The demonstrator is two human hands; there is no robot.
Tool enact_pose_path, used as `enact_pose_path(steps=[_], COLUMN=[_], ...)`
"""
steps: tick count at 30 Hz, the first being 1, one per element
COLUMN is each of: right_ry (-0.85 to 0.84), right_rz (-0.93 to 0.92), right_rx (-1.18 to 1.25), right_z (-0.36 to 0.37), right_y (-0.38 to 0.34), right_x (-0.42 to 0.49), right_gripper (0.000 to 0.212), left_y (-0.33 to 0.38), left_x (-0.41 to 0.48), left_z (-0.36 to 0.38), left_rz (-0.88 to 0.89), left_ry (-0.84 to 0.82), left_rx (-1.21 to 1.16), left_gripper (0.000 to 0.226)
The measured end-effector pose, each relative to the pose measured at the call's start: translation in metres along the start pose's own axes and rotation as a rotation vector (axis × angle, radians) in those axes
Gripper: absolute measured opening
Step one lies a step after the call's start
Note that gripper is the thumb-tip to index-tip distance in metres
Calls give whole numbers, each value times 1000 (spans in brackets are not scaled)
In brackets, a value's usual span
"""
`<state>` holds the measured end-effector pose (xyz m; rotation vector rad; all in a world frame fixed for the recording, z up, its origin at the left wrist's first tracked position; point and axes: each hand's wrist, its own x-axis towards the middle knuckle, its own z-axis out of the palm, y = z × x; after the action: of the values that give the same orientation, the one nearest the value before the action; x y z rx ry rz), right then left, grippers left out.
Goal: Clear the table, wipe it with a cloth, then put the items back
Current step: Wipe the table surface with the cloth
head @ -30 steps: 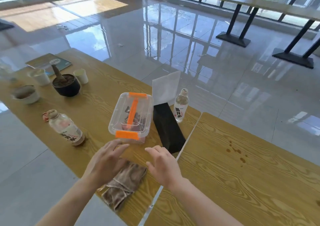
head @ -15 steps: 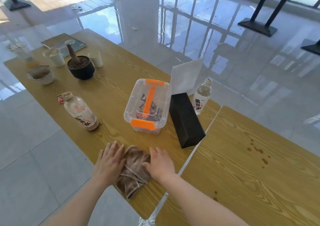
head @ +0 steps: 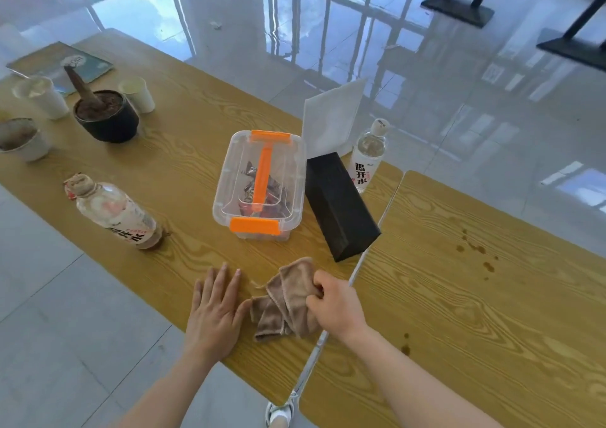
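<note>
A crumpled brown cloth (head: 282,306) lies near the front edge of the wooden table (head: 183,152). My right hand (head: 337,306) pinches the cloth's right side. My left hand (head: 216,309) rests flat and open on the table just left of the cloth. Behind the cloth stand a clear plastic box with orange clips (head: 260,185), a black box (head: 339,208) with a white sheet (head: 331,116) rising from its far end, and a water bottle (head: 369,155). A bottle with brown liquid (head: 114,213) stands to the left.
At the far left are a black bowl with a pestle (head: 105,116), two paper cups (head: 42,96) (head: 137,93), a white bowl (head: 21,139) and a booklet (head: 59,63). A second wooden table (head: 492,296) with brown stains (head: 475,250) adjoins on the right. Glossy floor surrounds both.
My right hand has closed on the cloth and bunched it up. My left hand slid off the cloth onto the bare table to its left. The view tilted further down.
</note>
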<state>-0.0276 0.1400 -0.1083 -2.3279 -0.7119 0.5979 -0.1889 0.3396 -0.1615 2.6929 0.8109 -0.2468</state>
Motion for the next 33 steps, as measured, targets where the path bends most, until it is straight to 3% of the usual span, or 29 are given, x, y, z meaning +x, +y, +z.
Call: enact_pose_path(steps=[8,13,21,24,28,33], right_ry=[191,252,315,350,404,187], right_rz=[228,338,502,441,264,171], right_rx=[149,178,135,71,-277,-463], right_z=[-69,-93,-113,-110,-90,-56], right_y=[57,105,172,177,182,186], right_x=[-79,-150,-236,-248,-266,-251], right_gripper=[27,19,14,26,52,69], left_y=[114,172,221,219,216,216], left_x=[-23,-47,-60,-62,-62,-63], left_z=[22,48,78,82,86,90], left_rz=[363,440,418,424,442,450], left_ry=[-56,-103,-63,-24,23,54], left_rx=[-2,30,175,211,240,230], left_gripper=[69,71,67,65,65,65])
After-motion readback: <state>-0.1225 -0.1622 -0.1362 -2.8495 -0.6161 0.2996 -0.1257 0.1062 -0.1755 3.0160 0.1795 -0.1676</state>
